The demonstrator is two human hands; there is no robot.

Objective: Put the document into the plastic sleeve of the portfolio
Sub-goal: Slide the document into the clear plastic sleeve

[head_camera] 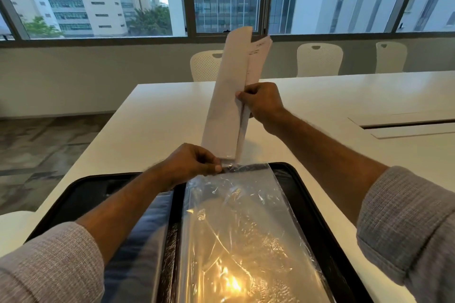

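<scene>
Standing near-upright, document (227, 106), lower edge at sleeve (246, 216).

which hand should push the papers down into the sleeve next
Right, probably. The right hand already grips the document upright, its lower edge at the plastic sleeve mouth. The left hand is busy pinching that mouth open.

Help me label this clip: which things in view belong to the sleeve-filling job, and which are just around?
In the job:
document, gripped by the right hand
plastic sleeve, its top edge pinched by the left hand
portfolio, lying open on the table

Just around:
white table
three white chairs behind it
</scene>
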